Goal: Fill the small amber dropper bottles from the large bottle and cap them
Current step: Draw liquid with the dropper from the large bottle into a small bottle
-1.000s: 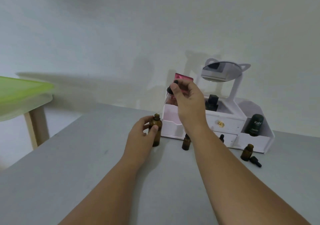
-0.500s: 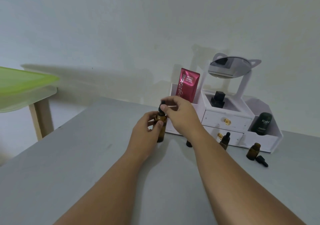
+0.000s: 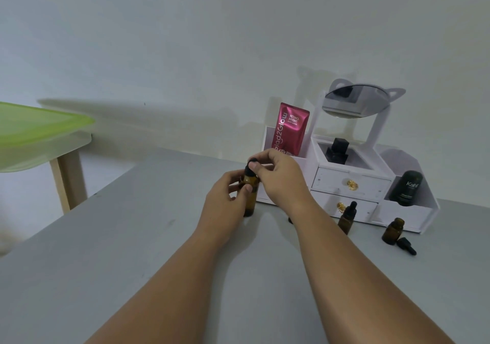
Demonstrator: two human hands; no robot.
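Head view: left hand grips cylindrical amber glass bottle; right hand pinches its black dropper cap.

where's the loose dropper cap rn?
Head view, far right: the loose dropper cap lies on its side on the grey table, right beside the uncapped amber bottle, in front of the white organizer.

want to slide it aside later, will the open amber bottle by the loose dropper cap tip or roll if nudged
The open bottle stands upright, short and squat, so a low push would probably slide it rather than tip it. It looks like glass, so likely fragile if knocked over. The loose cap lies on its side close beside it and may roll.
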